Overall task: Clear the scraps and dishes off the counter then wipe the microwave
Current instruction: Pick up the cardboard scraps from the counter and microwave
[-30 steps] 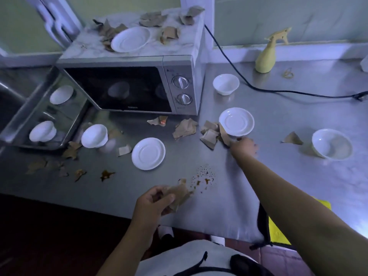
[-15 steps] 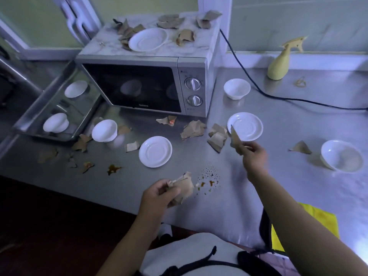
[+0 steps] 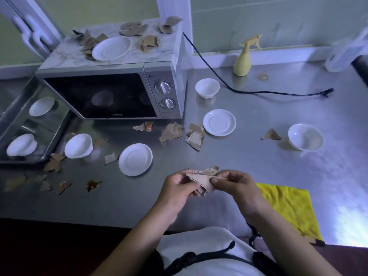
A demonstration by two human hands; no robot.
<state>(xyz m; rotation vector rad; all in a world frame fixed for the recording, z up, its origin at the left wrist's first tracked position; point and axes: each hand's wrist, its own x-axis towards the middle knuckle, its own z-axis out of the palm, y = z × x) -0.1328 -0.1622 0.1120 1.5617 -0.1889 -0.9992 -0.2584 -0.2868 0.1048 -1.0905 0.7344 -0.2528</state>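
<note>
My left hand (image 3: 177,189) and right hand (image 3: 238,185) both pinch one bundle of brown scraps (image 3: 203,179), held between them above the counter's (image 3: 258,166) near edge. My fingers hide its underside, so I cannot count its pieces. I count three saucers (image 3: 135,159), one of them atop the microwave (image 3: 111,92). Three bowls (image 3: 207,88) stand on the counter and two in the tray (image 3: 45,128) at the left edge.
</note>
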